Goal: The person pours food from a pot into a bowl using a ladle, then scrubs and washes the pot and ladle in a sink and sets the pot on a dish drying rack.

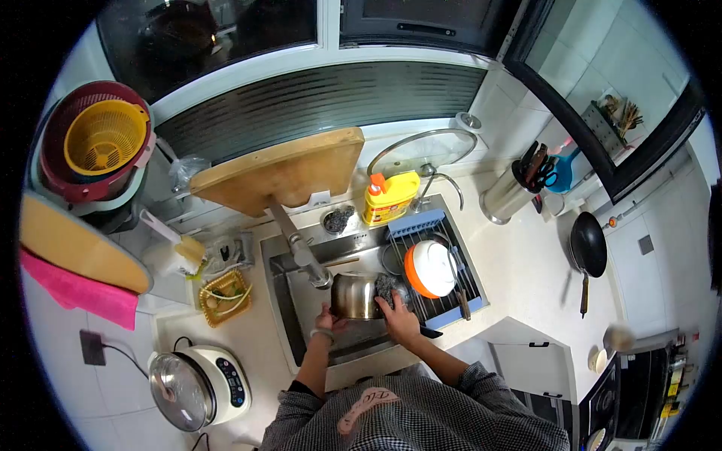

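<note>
Over the sink (280,301), a stainless steel pot (355,296) is held tilted on its side. My left hand (328,322) grips the pot at its left lower edge, fingers partly hidden beneath it. My right hand (398,317) is closed on a dark grey steel wool scourer (386,286), pressed against the pot's right side. A black handle end (430,332) shows just right of my right hand; I cannot tell whether it belongs to the pot. The faucet (307,259) hangs above and left of the pot. No running water is discernible.
Right of the pot, a drying rack (421,225) holds white and orange bowls (434,268). Behind the sink stand a yellow detergent bottle (391,199), a wooden cutting board (286,169) and a glass lid (421,150). An electric cooker (199,387) sits at left, a knife holder (504,197) at right.
</note>
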A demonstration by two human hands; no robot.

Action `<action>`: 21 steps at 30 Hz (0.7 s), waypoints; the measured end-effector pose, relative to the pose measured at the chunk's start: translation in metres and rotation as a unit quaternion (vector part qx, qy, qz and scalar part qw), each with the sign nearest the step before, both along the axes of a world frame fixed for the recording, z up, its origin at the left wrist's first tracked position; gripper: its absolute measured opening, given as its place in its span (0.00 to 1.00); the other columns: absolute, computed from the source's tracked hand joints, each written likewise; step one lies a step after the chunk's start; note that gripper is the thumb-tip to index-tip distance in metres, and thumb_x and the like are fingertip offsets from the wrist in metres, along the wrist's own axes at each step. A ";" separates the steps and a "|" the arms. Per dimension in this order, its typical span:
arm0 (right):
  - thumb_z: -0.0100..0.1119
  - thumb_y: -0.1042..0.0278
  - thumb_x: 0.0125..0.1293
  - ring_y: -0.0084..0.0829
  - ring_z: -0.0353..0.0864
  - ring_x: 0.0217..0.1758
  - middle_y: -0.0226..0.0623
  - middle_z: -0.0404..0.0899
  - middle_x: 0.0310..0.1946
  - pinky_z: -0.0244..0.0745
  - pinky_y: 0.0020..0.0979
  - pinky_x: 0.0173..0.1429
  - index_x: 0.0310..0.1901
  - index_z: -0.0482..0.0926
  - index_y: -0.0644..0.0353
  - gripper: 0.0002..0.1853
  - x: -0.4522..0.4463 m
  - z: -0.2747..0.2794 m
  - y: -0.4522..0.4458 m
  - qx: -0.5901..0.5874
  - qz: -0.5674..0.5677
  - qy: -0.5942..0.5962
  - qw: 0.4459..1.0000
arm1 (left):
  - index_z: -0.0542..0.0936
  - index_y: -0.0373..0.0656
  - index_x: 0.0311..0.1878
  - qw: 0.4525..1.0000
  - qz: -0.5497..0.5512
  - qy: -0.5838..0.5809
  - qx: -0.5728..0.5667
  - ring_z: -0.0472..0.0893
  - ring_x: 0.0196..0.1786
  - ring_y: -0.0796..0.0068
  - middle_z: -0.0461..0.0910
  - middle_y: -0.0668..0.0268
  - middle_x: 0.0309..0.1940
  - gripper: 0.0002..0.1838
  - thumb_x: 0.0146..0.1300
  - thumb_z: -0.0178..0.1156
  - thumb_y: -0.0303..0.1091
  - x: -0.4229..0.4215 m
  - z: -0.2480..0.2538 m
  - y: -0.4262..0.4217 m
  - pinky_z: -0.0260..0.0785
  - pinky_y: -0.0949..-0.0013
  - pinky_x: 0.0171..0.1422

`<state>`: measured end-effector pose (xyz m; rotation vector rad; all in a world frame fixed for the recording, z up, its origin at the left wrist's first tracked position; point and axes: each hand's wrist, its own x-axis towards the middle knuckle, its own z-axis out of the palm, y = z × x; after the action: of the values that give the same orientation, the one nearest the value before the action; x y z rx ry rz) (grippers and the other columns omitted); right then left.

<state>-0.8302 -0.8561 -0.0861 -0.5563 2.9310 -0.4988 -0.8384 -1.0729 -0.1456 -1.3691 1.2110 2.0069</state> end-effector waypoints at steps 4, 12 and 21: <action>0.56 0.75 0.48 0.57 0.73 0.47 0.54 0.56 0.59 0.77 0.44 0.37 0.60 0.61 0.44 0.34 0.000 -0.011 0.012 -0.050 0.100 0.107 0.988 | 0.67 0.36 0.59 0.943 0.217 0.105 0.227 0.72 0.53 0.62 0.68 0.55 0.55 0.32 0.65 0.44 0.57 0.015 -0.054 0.009 0.69 0.51 0.54; 0.68 0.66 0.47 0.58 0.67 0.53 0.52 0.58 0.55 0.72 0.44 0.49 0.56 0.62 0.48 0.34 -0.026 0.032 0.016 -0.209 0.097 -0.035 0.972 | 0.64 0.35 0.62 0.901 0.371 0.153 0.164 0.70 0.57 0.58 0.66 0.54 0.59 0.35 0.66 0.39 0.59 0.035 -0.079 0.010 0.66 0.52 0.59; 0.48 0.75 0.60 0.58 0.62 0.58 0.56 0.59 0.57 0.60 0.44 0.61 0.52 0.70 0.55 0.17 -0.083 0.091 0.006 -0.332 0.056 0.085 0.938 | 0.64 0.33 0.62 0.874 0.440 0.182 -0.097 0.70 0.57 0.54 0.66 0.53 0.60 0.36 0.67 0.36 0.59 0.097 -0.120 -0.028 0.66 0.55 0.60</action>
<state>-0.9127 -0.8498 0.0045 -0.8602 2.8039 -1.5111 -0.7418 -1.1009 -0.2655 -1.9436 1.0382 2.9313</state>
